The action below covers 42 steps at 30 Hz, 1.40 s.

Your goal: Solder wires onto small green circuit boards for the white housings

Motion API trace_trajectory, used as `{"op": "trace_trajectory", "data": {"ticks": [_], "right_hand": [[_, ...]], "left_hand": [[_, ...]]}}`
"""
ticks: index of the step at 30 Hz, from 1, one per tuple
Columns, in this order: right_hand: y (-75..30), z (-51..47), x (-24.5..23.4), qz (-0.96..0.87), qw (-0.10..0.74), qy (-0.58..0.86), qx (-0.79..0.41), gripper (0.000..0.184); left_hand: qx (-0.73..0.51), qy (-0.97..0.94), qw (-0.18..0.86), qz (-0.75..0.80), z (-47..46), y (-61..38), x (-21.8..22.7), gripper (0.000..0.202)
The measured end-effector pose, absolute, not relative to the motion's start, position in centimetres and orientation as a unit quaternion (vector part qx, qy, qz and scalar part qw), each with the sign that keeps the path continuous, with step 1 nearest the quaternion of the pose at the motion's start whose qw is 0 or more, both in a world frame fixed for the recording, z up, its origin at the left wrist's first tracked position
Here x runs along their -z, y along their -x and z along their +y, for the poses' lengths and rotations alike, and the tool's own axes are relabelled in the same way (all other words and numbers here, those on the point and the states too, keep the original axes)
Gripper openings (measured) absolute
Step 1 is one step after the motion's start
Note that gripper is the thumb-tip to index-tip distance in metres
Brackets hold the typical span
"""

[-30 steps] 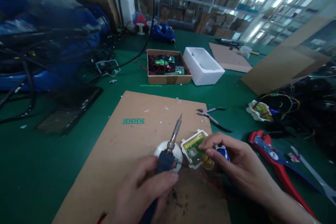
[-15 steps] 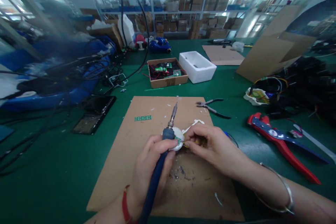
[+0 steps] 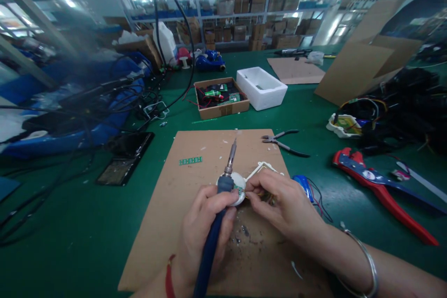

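Across the scene, a green table [image 3: 70, 247]; flat on its near middle, a brown card [image 3: 157, 223]. Over the card, in from either side, a left hand [image 3: 202, 214] and a right hand [image 3: 282, 200], both bare. Wrapped firmly in the left, a blue iron [image 3: 211, 237], over the middle of the card; at the same fingertips, a white disc [image 3: 238, 179]. Pinched between right thumb and forefinger, with little or no gap, seemingly a thin wire [image 3: 245, 191] at the right edge of the disc; exact hold partly hidden.

Could burn a finger or scorch the card, if hot (heat impossible to see), through any turn of the left wrist, with iron and disc in one grip. On a smaller scale, could drop the disc through a loosened fingertip, or lose or snap the wire through too light a pinch or too hard a pull.

Iron pointed far, tip [image 3: 235, 141] aimed a little right; long axis from near left to far right, much more away than sideways. Disc round, without a clear long axis. Wire roughly left to right, too small to trace fully
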State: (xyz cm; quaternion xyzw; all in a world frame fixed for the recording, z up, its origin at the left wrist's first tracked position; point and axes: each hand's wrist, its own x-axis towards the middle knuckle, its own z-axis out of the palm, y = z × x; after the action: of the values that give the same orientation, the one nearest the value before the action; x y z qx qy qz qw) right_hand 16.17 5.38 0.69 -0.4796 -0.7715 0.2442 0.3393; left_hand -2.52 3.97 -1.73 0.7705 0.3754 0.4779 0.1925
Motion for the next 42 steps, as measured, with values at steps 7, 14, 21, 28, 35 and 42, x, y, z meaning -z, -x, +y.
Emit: {"op": "trace_trajectory", "data": {"ticks": [7,14,21,28,35,42], "right_hand": [[-15.9,5.3,-0.6,-0.793,0.368,0.441,-0.2,0.009],[-16.0,5.2,-0.2,-0.808,0.35,0.425,-0.21,0.009],[-15.7,5.3,0.2,-0.766,0.378,0.441,-0.277,0.009],[-16.0,5.3,0.0,-0.751,0.387,0.444,-0.299,0.008],[-16.1,5.3,-0.3,-0.756,0.39,0.452,-0.27,0.01],[-16.0,5.6,0.0,-0.802,0.409,0.395,-0.183,0.015]], "left_hand": [[-0.492,-0.737,0.24,0.396,4.2,1.8,1.5,0.034],[-0.514,-0.697,0.269,0.422,4.3,1.2,1.8,0.033],[-0.523,-0.666,0.302,0.438,4.0,1.0,2.3,0.033],[-0.515,-0.682,0.27,0.443,4.1,1.1,2.3,0.036],[-0.504,-0.736,0.211,0.4,4.0,1.1,2.1,0.036],[-0.496,-0.757,0.186,0.383,4.0,1.4,2.1,0.037]]}}
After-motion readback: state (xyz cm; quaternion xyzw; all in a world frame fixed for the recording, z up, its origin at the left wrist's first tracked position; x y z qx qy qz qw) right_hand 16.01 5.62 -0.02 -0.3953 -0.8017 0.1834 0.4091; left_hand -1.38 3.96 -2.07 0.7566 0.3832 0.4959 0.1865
